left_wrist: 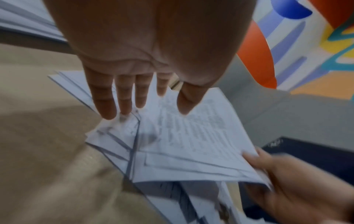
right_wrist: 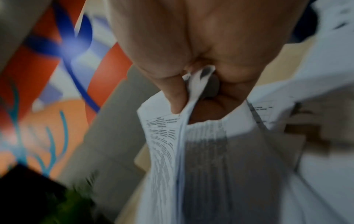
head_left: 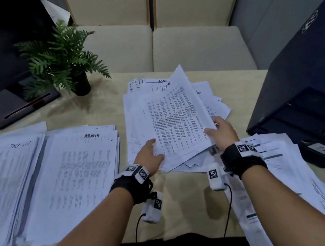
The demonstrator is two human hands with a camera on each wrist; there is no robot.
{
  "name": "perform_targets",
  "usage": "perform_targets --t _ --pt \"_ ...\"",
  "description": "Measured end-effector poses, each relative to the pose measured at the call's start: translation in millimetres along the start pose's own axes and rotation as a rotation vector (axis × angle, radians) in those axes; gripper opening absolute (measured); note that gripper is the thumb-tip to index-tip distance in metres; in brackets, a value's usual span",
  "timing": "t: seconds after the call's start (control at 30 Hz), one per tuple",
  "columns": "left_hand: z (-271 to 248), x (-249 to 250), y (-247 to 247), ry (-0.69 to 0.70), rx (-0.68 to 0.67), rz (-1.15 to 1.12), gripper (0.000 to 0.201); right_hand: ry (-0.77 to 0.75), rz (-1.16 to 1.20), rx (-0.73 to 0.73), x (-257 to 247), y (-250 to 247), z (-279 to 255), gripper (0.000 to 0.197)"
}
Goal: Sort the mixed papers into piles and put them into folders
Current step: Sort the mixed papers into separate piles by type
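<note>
Printed sheets [head_left: 177,119] held over the mixed pile [head_left: 133,110].
The right hand [head_left: 222,134] pinches their near corner, thumb on top; the left hand [head_left: 149,154] lies flat, fingers straight, at their near-left edge. The pile sprawls on the desk [head_left: 95,108], a potted fern [head_left: 59,59] farther back.

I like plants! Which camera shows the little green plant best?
The head view: the whole potted fern shows, leaves and pot, fairly sharp. The right wrist view catches it only as a green blur; the left wrist view misses it.
</note>
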State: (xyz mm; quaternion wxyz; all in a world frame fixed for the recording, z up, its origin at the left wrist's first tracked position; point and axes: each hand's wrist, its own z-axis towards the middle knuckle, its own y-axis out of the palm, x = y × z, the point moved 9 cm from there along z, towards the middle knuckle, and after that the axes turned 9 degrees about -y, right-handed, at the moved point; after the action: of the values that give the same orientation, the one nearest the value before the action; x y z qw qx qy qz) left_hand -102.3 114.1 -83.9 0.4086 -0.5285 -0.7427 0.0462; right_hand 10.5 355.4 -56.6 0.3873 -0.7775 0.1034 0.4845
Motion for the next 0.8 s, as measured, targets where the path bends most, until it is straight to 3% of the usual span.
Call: perform_targets --t 0.1,0.2,0.37,0.53,0.67,0.8 --pt "-2 -14 -15 -0.032 0.036 -0.256 0.071 0.084 0.369 -0.015 3 4 -38 0.013" --pt "-6 -30 -30 -0.067 0.06 -0.451 0.076 0.122 0.475 -0.079 18 21 -70 0.019" --pt "-21 -58 -48 -0.076 0.099 -0.268 0.071 0.19 0.214 -0.189 51 50 -105 0.016" --pt "-34 -82 -47 -0.065 0.075 -0.104 0.066 0.306 0.091 -0.106 74 67 -127 0.025" --pt "-41 -94 -47 -0.08 0.069 -0.081 0.058 0.25 0.018 -0.145 64 77 -142 0.016" --pt "-41 -98 -50 -0.071 0.09 -0.103 0.04 0.226 -0.058 -0.021 58 61 -152 0.014"
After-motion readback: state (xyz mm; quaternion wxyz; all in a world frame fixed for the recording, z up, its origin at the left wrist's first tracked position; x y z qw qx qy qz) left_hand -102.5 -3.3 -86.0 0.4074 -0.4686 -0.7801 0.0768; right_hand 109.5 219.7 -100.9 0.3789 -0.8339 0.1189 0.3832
